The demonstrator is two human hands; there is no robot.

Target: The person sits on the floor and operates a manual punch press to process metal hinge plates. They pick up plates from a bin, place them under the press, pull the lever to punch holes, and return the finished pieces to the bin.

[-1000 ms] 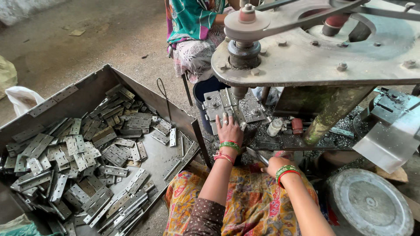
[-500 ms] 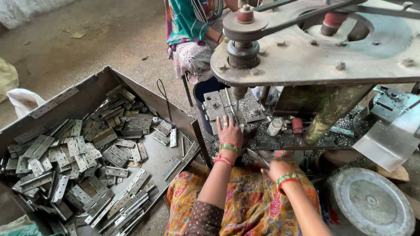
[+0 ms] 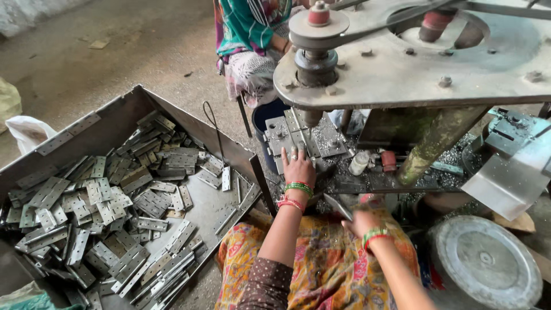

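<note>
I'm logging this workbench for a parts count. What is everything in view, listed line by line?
metal hinges: many, grey, heaped in the tray
tray: one, grey metal, left on the floor
press machine: one, grey, top right
hinge plate: one, grey, under the machine's spindle
round lid: one, grey, bottom right
white bag: one, far left
seated person: one, green clothing, behind the machine
left hand: flat on the hinge plate, bangles at the wrist
right hand: blurred, holding a grey metal piece
</note>
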